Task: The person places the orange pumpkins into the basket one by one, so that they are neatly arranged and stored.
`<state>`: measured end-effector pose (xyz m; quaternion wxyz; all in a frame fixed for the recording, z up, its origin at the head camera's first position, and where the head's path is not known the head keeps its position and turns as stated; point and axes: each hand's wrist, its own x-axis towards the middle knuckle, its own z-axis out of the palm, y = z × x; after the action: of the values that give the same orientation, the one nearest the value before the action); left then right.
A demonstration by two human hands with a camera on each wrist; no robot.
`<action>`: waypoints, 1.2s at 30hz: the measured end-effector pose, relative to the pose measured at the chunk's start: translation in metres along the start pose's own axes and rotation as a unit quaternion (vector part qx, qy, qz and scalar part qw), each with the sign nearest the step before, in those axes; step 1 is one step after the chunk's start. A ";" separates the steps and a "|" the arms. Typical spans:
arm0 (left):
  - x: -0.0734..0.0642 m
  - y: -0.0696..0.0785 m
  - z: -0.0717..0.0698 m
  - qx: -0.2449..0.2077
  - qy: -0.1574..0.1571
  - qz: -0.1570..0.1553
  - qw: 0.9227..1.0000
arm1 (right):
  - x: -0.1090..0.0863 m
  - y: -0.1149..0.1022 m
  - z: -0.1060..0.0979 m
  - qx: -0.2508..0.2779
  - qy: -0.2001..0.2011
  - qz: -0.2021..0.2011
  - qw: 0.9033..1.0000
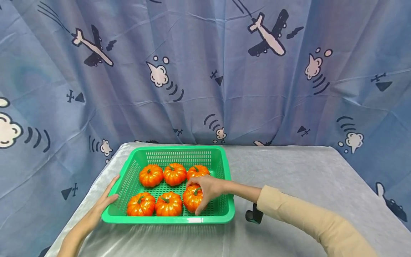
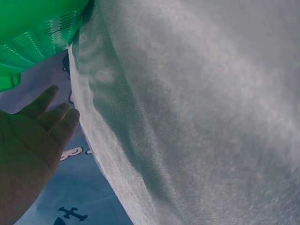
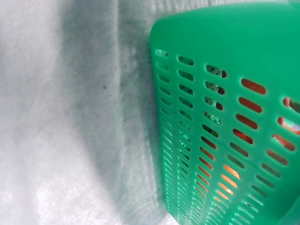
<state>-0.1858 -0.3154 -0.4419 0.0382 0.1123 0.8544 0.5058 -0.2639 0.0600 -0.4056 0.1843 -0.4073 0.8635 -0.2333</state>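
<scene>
A green plastic basket (image 1: pixel 151 220) with slotted walls holds several glossy orange pumpkins, in a back row of three and a front row of three. In the head view my right hand (image 1: pixel 211 189) reaches over the basket's right side and grips the front-right pumpkin (image 1: pixel 191 200), thumb at its near side and fingers at its far side. My left hand (image 1: pixel 97 208) is at the basket's left rim, thumb and fingers spread. In the left wrist view the left hand (image 2: pixel 33 145) has extended fingers below the basket (image 2: pixel 42 33). The right wrist view shows the basket's slotted wall (image 3: pixel 225 51); the right hand is out of sight there.
The basket stands on the left part of a table with a pale grey cloth (image 1: pixel 289 178). Behind hangs a blue curtain (image 1: pixel 199 114) printed with planes and clouds. A small black device (image 1: pixel 254 215) is under the right wrist.
</scene>
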 end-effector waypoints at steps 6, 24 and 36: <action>0.001 -0.001 0.000 -0.004 -0.002 0.000 1.000 | 0.002 0.000 0.002 -0.020 -0.012 -0.001 1.000; 0.003 -0.001 0.000 -0.011 0.000 -0.001 1.000 | 0.010 -0.003 0.011 -0.053 -0.052 0.049 0.996; 0.000 0.000 0.000 -0.010 -0.005 -0.002 1.000 | 0.008 -0.006 0.009 -0.073 -0.062 0.059 0.994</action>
<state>-0.1863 -0.3153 -0.4415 0.0446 0.1126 0.8494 0.5137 -0.2605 0.0477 -0.4108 0.2203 -0.3819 0.8877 -0.1328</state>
